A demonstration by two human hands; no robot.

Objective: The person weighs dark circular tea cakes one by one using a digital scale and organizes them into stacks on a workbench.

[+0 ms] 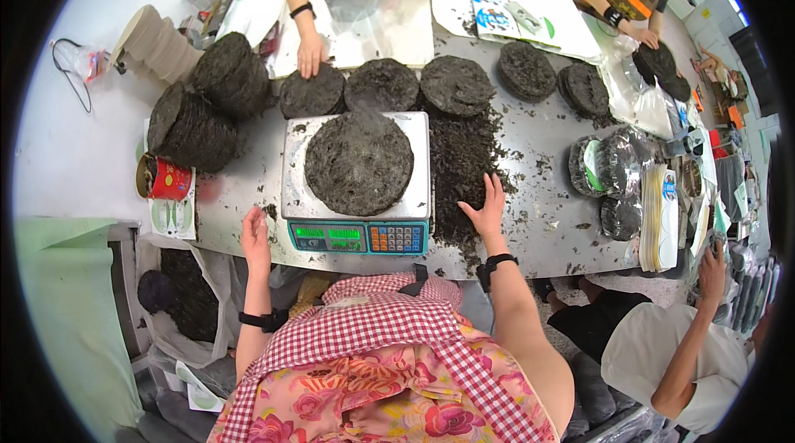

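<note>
A digital scale [358, 236] with a steel pan stands in front of me, its display lit green. On the pan lies a round dark cake [359, 163] of what looks like dried seaweed. My left hand [256, 238] is open and holds nothing, just left of the scale at the table's near edge. To the right of the scale, my right hand [487, 209] has its fingers spread at the edge of a heap of dark loose crumbs [464, 153]; whether it touches them I cannot tell.
Several more dark cakes [383, 85] line the far side, one under a co-worker's hand [311, 55]. Stacked cakes [189, 130] and a red tin [171, 180] stand left. Wrapped packs [619, 163] lie right. A bag of dark pieces [186, 294] sits below the left edge.
</note>
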